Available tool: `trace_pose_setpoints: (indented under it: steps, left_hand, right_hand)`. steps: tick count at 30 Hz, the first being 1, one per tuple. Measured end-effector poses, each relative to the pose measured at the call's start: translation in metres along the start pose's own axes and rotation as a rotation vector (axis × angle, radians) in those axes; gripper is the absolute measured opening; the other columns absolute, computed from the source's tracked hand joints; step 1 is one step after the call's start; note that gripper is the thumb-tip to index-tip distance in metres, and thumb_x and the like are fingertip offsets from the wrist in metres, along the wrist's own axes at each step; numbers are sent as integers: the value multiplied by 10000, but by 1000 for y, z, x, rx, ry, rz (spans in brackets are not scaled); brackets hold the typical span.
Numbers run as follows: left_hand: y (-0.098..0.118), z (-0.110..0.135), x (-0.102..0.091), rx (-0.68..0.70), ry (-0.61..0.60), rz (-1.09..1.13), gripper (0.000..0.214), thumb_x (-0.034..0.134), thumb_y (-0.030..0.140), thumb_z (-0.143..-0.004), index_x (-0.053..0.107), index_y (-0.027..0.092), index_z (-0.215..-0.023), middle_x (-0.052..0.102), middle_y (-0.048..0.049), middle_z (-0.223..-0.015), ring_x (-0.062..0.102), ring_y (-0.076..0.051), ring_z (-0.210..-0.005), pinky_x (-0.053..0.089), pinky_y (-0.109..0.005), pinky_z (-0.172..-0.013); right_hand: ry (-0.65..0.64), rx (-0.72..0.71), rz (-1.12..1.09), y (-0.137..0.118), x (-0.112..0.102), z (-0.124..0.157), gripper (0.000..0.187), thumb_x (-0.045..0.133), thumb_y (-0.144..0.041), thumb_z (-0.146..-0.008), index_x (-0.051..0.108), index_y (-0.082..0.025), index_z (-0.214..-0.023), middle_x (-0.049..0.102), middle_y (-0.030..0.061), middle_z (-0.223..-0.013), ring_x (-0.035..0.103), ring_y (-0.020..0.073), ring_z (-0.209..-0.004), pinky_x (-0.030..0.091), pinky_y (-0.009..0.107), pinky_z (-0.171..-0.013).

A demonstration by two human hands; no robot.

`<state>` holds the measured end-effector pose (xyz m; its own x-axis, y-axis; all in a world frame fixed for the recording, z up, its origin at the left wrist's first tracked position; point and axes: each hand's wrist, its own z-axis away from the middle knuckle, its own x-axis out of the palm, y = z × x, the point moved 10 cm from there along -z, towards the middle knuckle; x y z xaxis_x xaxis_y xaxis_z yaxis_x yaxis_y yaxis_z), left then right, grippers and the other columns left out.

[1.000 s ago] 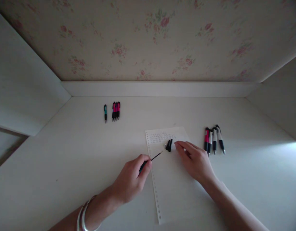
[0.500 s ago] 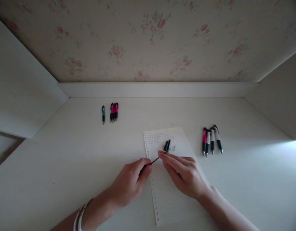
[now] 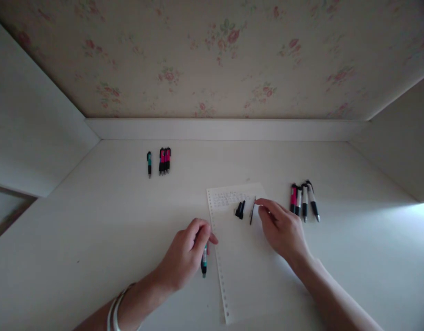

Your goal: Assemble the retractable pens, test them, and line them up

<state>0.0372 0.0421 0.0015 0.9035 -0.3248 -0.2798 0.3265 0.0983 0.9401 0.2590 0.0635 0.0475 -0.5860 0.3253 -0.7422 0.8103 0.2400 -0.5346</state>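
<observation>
My left hand (image 3: 186,253) is closed around a teal and black pen barrel (image 3: 204,264), which points down from under the fingers beside the paper's left edge. Curled fingers hide its upper part. On the lined, hole-punched sheet (image 3: 246,276), my right hand (image 3: 281,227) pinches at the top end of a thin dark pen refill (image 3: 252,214). The refill slants close over the paper; whether it rests on it I cannot tell. Left of it lie small black pen parts (image 3: 240,209), under several lines of handwriting.
At the back left are a teal pen (image 3: 149,164) and a row of pink and black pens (image 3: 164,161). To the right of the paper lie white and black pens (image 3: 305,202) with a pink one (image 3: 293,198). A white ledge (image 3: 226,129) borders the desk's back.
The refill, stretched between both hands before, is now at my right hand alone, which has moved right and slightly up. My left hand has turned, so the teal barrel shows pointing downward.
</observation>
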Motion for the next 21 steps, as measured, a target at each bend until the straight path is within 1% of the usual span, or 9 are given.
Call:
trace_pose_setpoints:
  steps: [1, 2, 5, 6, 8, 12, 14, 17, 21]
  left_hand:
    - [-1, -2, -2, -27, 25, 60, 357, 404, 480, -1015, 574, 188, -900, 731, -53, -871, 607, -136, -634, 464, -245, -576]
    - [-2, -3, -3, -61, 51, 137, 364, 409, 494, -1007, 569, 186, -898, 734, -63, -888, 609, -140, -631, 470, -248, -568]
    - [-7, -7, 1, -204, 122, 397, 357, 456, 518, -972, 548, 185, -885, 738, -81, -908, 639, -163, -645, 510, -280, -600]
    - [-9, -8, 5, -255, 134, 461, 357, 485, 524, -955, 554, 183, -876, 737, -80, -890, 649, -171, -658, 521, -292, -628]
    - [-8, -9, 15, -304, 136, 539, 357, 557, 529, -913, 581, 176, -856, 730, -73, -866, 659, -183, -714, 522, -298, -696]
    - [-4, -14, 37, -326, 98, 625, 387, 660, 551, -821, 608, 169, -784, 637, -17, -738, 581, -159, -681, 450, -250, -636]
    - [-6, -15, 43, -351, 104, 653, 396, 690, 551, -791, 597, 168, -753, 575, 8, -689, 528, -142, -642, 407, -239, -595]
    - [-6, -18, 51, -366, 87, 769, 393, 689, 546, -795, 582, 170, -762, 564, 15, -692, 513, -135, -652, 401, -236, -612]
    - [-6, -21, 56, -402, 50, 809, 392, 712, 532, -791, 593, 159, -772, 564, 18, -682, 515, -122, -633, 399, -217, -574]
  right_hand:
    - [20, -59, -46, -12, -2, 3, 189, 499, -172, -944, 663, -204, -1032, 731, 27, -823, 605, 121, -523, 458, 253, -533]
    - [-20, -173, -107, -31, 1, 7, 201, 499, -149, -942, 641, -195, -1076, 721, 23, -791, 589, 117, -508, 464, 253, -536]
    - [-246, -500, -219, -88, 20, 30, 383, 492, -93, -924, 527, -171, -1297, 731, 58, -886, 657, 161, -654, 514, 290, -602]
    - [-294, -559, -230, -101, 25, 37, 429, 493, -79, -920, 492, -166, -1340, 733, 61, -913, 665, 167, -674, 518, 298, -597]
    - [-271, -606, -249, -114, 25, 44, 385, 549, -125, -929, 507, -162, -1310, 737, 73, -935, 687, 193, -732, 529, 318, -599]
    - [-171, -546, -313, -109, 16, 39, 288, 555, -105, -942, 567, -154, -1225, 741, 93, -978, 706, 198, -828, 554, 305, -646]
    - [-207, -519, -333, -102, 17, 36, 354, 527, -78, -930, 542, -142, -1278, 731, 112, -1030, 704, 199, -849, 564, 313, -666]
    - [-284, -568, -290, -103, 22, 36, 415, 510, -64, -895, 542, -146, -1300, 730, 118, -1044, 707, 225, -879, 573, 343, -667]
    - [-237, -587, -240, -103, 18, 34, 262, 568, -147, -922, 604, -149, -1182, 747, 119, -1004, 724, 243, -877, 582, 349, -656]
